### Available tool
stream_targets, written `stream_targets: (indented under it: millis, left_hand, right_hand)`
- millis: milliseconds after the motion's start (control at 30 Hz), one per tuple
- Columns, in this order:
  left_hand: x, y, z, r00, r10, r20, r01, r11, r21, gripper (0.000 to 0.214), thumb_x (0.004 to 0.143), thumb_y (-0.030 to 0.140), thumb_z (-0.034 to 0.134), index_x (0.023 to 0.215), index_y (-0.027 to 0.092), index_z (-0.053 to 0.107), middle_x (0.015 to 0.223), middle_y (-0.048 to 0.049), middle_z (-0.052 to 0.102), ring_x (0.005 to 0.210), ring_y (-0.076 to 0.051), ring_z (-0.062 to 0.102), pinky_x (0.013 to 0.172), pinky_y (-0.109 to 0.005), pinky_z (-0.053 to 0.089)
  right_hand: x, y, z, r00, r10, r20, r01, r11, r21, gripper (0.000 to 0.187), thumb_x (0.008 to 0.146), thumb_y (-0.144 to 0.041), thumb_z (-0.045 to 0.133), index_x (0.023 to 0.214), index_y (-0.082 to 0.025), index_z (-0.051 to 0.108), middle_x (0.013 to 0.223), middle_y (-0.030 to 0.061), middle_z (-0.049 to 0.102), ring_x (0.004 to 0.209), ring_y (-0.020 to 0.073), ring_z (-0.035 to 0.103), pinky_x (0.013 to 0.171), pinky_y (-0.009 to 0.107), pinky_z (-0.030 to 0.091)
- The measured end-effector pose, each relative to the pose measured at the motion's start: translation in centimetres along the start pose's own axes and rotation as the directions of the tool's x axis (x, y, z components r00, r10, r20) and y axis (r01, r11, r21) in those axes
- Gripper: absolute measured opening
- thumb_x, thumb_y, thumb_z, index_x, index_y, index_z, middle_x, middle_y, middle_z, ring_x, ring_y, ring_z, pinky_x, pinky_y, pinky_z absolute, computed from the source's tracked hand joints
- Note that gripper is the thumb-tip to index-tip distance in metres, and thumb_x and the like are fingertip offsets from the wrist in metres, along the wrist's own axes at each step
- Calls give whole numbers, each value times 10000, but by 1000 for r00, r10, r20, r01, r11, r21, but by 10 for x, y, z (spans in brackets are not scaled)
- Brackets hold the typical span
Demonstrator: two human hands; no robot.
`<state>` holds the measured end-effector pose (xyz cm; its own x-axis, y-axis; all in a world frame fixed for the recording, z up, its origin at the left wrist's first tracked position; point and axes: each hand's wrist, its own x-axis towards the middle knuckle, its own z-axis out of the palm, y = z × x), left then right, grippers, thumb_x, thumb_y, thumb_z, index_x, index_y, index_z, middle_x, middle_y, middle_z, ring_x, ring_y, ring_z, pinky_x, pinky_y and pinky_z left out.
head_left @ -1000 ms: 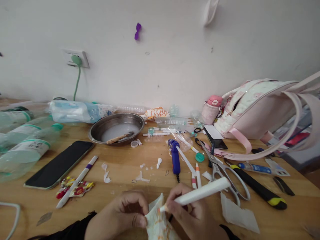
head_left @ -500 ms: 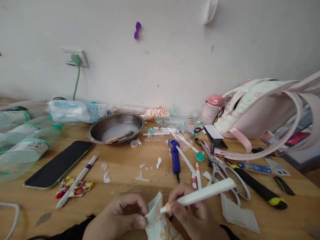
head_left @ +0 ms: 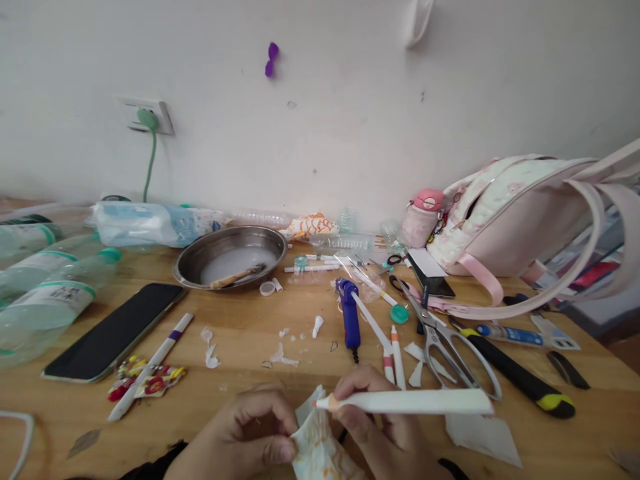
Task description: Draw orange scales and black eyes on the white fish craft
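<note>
At the bottom middle, my left hand [head_left: 250,433] pinches a crumpled white piece with orange marks [head_left: 317,447] between thumb and fingers. My right hand [head_left: 380,433] is closed round a white marker pen [head_left: 415,401] that lies almost level, its orange tip pointing left at the top edge of the piece. Both hands rest low over the wooden table [head_left: 240,333].
Scissors [head_left: 445,347], a black-and-yellow knife [head_left: 520,380], a blue tool [head_left: 350,320], loose markers [head_left: 395,347], white scraps [head_left: 480,437], a phone [head_left: 115,330], a metal bowl [head_left: 230,257], plastic bottles [head_left: 55,293] and a pink bag [head_left: 520,220] crowd the table.
My right hand has tipped the marker from slanting up-right to nearly level, its tip lifted a little at the piece's top edge. My left hand keeps its pinch.
</note>
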<state>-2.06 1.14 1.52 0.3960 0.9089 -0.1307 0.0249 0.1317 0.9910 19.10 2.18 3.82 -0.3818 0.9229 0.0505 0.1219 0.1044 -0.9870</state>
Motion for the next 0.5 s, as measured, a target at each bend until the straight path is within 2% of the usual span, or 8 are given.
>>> stream_targets:
  millis: [167, 233, 333, 400, 500]
  left_hand:
    - [1, 4, 3, 999, 31, -31, -31, 999, -9, 198, 671, 438, 737, 660, 244, 697, 655, 42, 554, 654, -108, 508, 633, -225, 377]
    - [1, 4, 5, 999, 35, -27, -35, 999, -5, 204, 669, 447, 735, 673, 245, 707, 665, 34, 555, 661, -114, 514, 630, -230, 379]
    - [-1, 0, 7, 997, 79, -26, -79, 997, -7, 155, 701, 418, 711, 761, 276, 725, 734, 23, 575, 705, -125, 540, 656, -236, 395]
    - [-2, -3, 7, 995, 90, -46, -91, 996, -7, 144, 718, 411, 695, 795, 293, 725, 769, 19, 586, 732, -135, 559, 672, -241, 407]
    - [-3, 0, 6, 997, 51, -60, -47, 996, 76, 150, 740, 422, 672, 780, 289, 729, 772, 12, 591, 758, -146, 570, 709, -251, 414]
  right_hand:
    - [1, 1, 1, 996, 10, 90, -6, 999, -54, 140, 777, -333, 597, 746, -198, 617, 571, -59, 412, 497, 92, 355, 465, 223, 258]
    - [0, 2, 2, 998, -6, 57, 9, 998, -62, 124, 786, -323, 590, 770, -205, 625, 598, -49, 459, 506, 96, 379, 476, 226, 277]
    - [-1, 3, 2, 999, -42, -23, 42, 999, 15, 137, 841, -352, 540, 859, -236, 611, 713, -15, 562, 562, 116, 449, 513, 228, 341]
    - [-1, 4, 2, 999, -43, -11, 43, 999, 28, 132, 838, -345, 535, 841, -233, 604, 680, -21, 541, 544, 113, 440, 487, 218, 332]
    - [0, 5, 2, 998, -31, 48, 34, 996, -78, 133, 787, -317, 571, 740, -203, 621, 566, -46, 447, 478, 99, 384, 435, 221, 258]
